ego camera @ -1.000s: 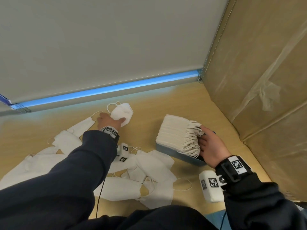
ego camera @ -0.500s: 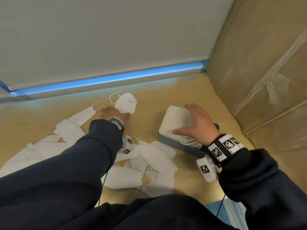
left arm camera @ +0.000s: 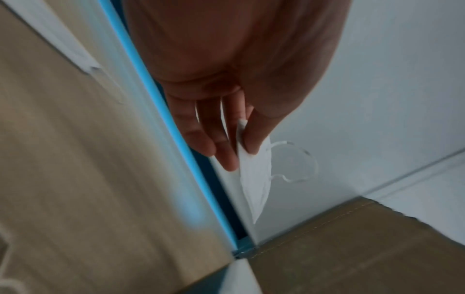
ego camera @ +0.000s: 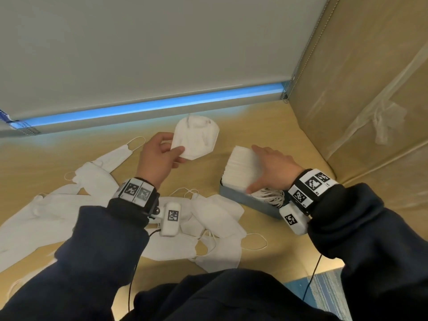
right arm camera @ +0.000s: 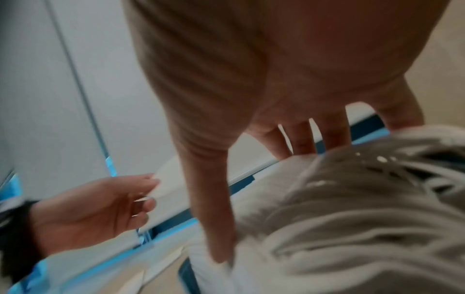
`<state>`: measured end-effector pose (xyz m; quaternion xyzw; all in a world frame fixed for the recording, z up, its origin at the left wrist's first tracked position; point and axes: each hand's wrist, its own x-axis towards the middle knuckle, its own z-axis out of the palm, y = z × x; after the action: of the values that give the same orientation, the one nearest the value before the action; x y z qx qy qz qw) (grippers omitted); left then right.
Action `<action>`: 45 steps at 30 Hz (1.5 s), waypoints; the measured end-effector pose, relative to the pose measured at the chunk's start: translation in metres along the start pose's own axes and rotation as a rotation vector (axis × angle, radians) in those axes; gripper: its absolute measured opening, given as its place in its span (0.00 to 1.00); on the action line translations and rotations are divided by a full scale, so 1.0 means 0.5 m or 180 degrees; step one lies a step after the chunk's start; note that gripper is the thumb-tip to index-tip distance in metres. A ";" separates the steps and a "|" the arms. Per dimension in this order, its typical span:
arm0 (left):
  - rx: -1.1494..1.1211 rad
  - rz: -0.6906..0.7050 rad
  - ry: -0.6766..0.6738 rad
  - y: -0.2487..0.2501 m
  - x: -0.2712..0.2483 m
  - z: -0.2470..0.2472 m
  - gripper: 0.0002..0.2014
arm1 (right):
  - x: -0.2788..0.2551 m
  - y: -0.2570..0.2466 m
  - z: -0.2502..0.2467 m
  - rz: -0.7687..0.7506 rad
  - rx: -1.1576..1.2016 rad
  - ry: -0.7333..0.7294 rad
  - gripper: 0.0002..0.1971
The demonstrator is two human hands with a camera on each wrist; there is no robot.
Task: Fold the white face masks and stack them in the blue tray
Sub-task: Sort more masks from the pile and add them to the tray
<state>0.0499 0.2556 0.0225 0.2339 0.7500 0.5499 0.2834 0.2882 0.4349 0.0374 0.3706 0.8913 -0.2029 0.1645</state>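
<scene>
My left hand (ego camera: 162, 156) pinches a folded white mask (ego camera: 196, 137) by its near corner and holds it lifted above the table, left of the tray. The left wrist view shows thumb and fingers (left arm camera: 224, 147) clamped on the mask's edge (left arm camera: 254, 179), an ear loop dangling. My right hand (ego camera: 271, 167) lies flat with straight fingers on the stack of folded masks (ego camera: 240, 167) standing in the blue tray (ego camera: 250, 202). In the right wrist view the thumb (right arm camera: 211, 208) presses the stack's side (right arm camera: 339, 228).
A heap of unfolded white masks (ego camera: 208, 228) spreads over the wooden table (ego camera: 266, 126) from the left to the middle front. A grey panel (ego camera: 162, 42) closes the back and a cardboard wall (ego camera: 370, 89) stands on the right, close to the tray.
My left hand lifted the folded mask off the table and brought it right, toward the tray. My right hand moved from the tray's right side onto the top of the stack.
</scene>
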 end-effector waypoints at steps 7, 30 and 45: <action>0.0832 0.1482 -0.1237 0.109 -0.084 0.020 0.02 | 0.015 0.014 -0.031 -0.0054 0.0462 0.0135 0.36; 0.2860 0.2777 -0.2106 -0.027 -0.047 0.157 0.15 | -0.134 0.087 0.075 0.0816 0.3939 0.2001 0.09; 0.0741 0.0122 -0.1392 -0.017 -0.032 0.133 0.12 | -0.111 0.058 0.072 0.1133 0.3985 -0.0276 0.17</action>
<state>0.1067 0.2887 0.0017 0.3925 0.7247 0.4014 0.3996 0.3516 0.4032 0.0241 0.5298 0.5221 -0.6682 -0.0156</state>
